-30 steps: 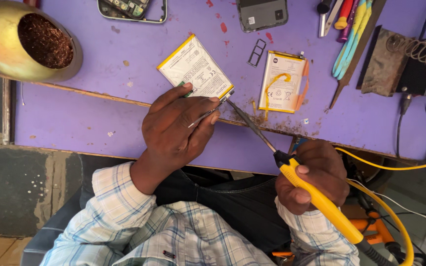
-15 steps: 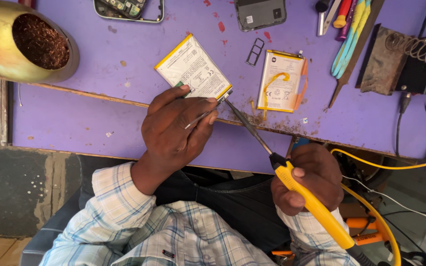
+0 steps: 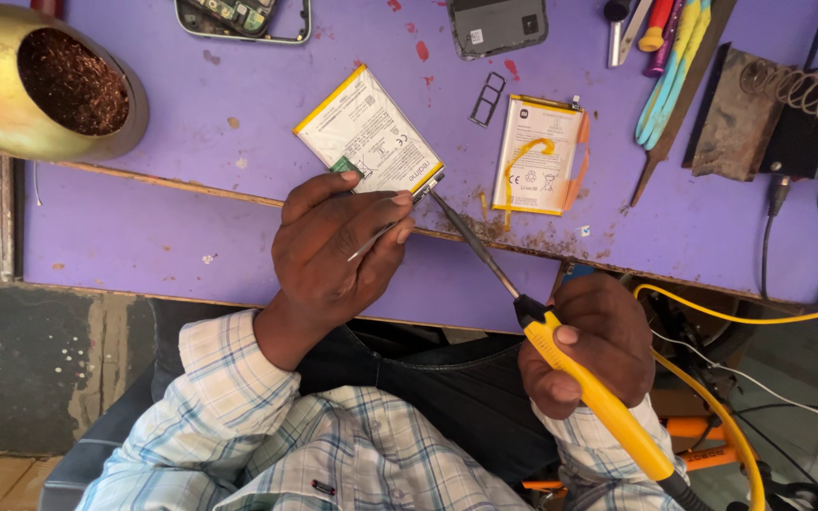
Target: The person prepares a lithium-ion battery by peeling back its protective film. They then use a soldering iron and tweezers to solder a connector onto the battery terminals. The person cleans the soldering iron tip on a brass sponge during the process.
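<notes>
Barely moved: right hand grips soldering iron, tip up-left at battery corner; left hand pinches tweezers.

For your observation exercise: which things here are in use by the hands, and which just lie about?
In use: left hand with tweezers on white battery; right hand holding yellow soldering iron.
Lying about: second battery, brass bowl, SIM tray, phone frame.

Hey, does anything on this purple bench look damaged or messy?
Yes. Brown burnt-looking residue stains the purple bench top near its edge, beside the second flat phone battery, whose orange tape looks peeled and wrinkled. Small red flecks dot the surface farther back.
</notes>
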